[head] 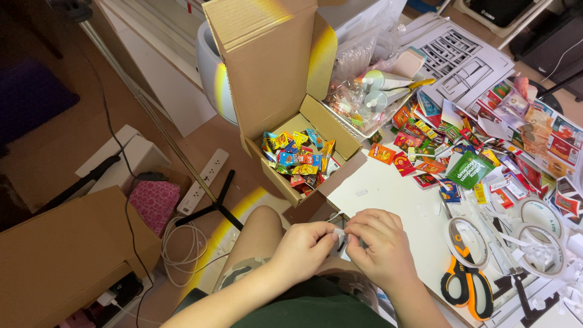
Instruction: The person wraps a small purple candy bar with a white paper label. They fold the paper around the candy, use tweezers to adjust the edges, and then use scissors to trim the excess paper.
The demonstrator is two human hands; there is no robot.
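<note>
Both pinching a small white paper piece (339, 234) at table edge — left hand (302, 248) and right hand (379, 246) closed on it together. Open cardboard box (303, 155) of colourful packets at twelve o'clock, orange-handled scissors (466, 285) at four.

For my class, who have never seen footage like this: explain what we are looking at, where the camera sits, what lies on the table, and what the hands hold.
There is one picture, taken by a camera worn on a person's head and looking down, so the two arms at the bottom are that person's own. No machine is involved. The left hand and right hand meet at the table edge and pinch a small white piece between the fingertips; what it is cannot be told. An open cardboard box holds small colourful packets. More packets lie scattered across the table, beside tape rolls, orange-handled scissors and printed sheets.
</note>
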